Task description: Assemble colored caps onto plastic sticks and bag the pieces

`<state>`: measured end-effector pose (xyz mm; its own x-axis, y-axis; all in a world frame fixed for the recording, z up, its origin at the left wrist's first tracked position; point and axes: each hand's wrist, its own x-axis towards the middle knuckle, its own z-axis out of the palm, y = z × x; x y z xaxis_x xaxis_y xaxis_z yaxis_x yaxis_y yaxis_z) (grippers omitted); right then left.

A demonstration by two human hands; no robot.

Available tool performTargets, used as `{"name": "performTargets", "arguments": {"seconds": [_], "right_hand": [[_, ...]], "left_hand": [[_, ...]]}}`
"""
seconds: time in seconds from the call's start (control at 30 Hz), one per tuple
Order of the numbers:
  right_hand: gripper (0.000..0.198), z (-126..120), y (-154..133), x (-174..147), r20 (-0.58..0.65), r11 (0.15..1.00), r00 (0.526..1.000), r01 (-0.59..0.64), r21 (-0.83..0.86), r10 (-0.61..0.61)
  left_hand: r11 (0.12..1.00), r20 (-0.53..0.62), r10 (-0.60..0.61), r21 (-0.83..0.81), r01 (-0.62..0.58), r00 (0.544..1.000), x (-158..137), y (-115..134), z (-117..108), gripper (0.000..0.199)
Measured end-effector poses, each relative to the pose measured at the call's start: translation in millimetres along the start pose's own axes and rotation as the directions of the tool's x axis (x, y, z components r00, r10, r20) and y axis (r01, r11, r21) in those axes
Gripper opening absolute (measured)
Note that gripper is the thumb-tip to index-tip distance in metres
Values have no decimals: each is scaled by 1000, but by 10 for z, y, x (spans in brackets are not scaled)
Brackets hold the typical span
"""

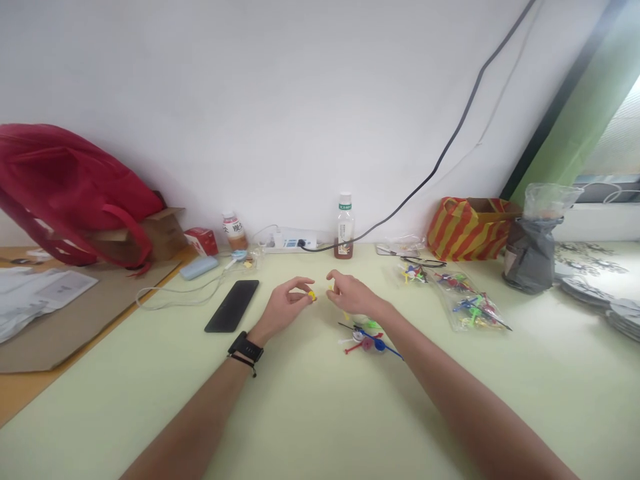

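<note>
My left hand is closed in a pinch, a small yellow plastic piece between its fingertips. Facing it across a short gap, my right hand pinches another small yellow bit, mostly covered by the fingers. Both are raised slightly over the pale green table. Just below my right hand lies a loose pile of small plastic parts in red, blue, white, green and black, some long and thin like pointers. A black watch is on my left wrist.
A black phone lies left of my left hand. Bagged colored parts lie to the right. Along the wall stand a bottle, a power strip and a striped bag. A red backpack sits at left.
</note>
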<state>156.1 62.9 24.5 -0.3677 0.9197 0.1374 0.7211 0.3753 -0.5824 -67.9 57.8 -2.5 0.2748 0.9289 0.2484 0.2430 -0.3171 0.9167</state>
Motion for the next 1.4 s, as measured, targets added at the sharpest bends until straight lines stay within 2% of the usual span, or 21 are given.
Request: {"name": "performTargets", "arguments": {"seconds": [0.07,0.13,0.2,0.23,0.3,0.37,0.4,0.47,0.57,0.63,0.73,0.83,0.9,1.0,1.1,1.27,1.33,1.4], "right_hand": [[25,-140,80,-22,32,998,999,0,-66,2],[13,-275,133,-49,85,997,996,11,-76,-4],[10,-379,150,-79,222,998,975,23,-57,-10],[11,-415,148,-93,320,999,947,22,-43,-7],[12,-457,131,-117,504,1000,864,12,-27,3],[17,-476,116,-128,591,1000,807,9,-25,8],[20,-485,115,-128,589,1000,808,16,-26,3],[25,-511,127,-118,533,999,846,43,-19,-26],[24,-561,166,-88,370,996,925,85,23,-88],[19,-566,176,-64,250,989,961,93,112,-119],[11,-477,143,-23,155,935,979,73,346,-134],[10,-293,66,22,132,823,982,39,567,-137],[12,-167,11,49,88,766,990,25,642,-106],[11,-40,-59,71,5,749,1000,5,663,-10],[5,-5,-98,69,68,715,998,-41,697,-10],[7,-19,-97,43,163,668,986,-108,736,-21],[7,-10,-97,35,184,689,982,-110,716,-34],[8,4,-103,32,190,781,981,-85,619,-44]], "left_hand": [[997,2,18,80,-18,1000,6,-24,-26,33],[977,18,56,207,-58,998,10,-50,-56,28],[930,17,94,354,-94,995,12,-84,-89,26],[902,11,114,417,-108,993,14,-102,-105,25],[855,-2,147,502,-126,989,15,-133,-133,26],[829,-16,169,543,-133,986,14,-144,-151,28],[823,-25,179,552,-136,984,12,-138,-154,29],[818,-52,210,556,-147,976,6,-106,-148,30],[831,-88,268,525,-184,959,-13,-12,-96,28],[852,-99,285,482,-205,953,-30,68,-33,26],[917,-66,249,338,-213,966,-58,175,85,29],[983,-12,160,93,-158,987,-74,217,188,37],[992,-27,121,-38,-122,992,-72,197,228,41],[989,-89,80,-114,-90,993,-50,125,236,41],[989,-132,83,-115,-98,988,-24,59,214,38],[966,-116,253,78,-245,960,-35,106,209,26],[943,-65,302,167,-288,951,-69,171,226,22],[923,-3,316,232,-307,949,-112,234,248,19]]}}
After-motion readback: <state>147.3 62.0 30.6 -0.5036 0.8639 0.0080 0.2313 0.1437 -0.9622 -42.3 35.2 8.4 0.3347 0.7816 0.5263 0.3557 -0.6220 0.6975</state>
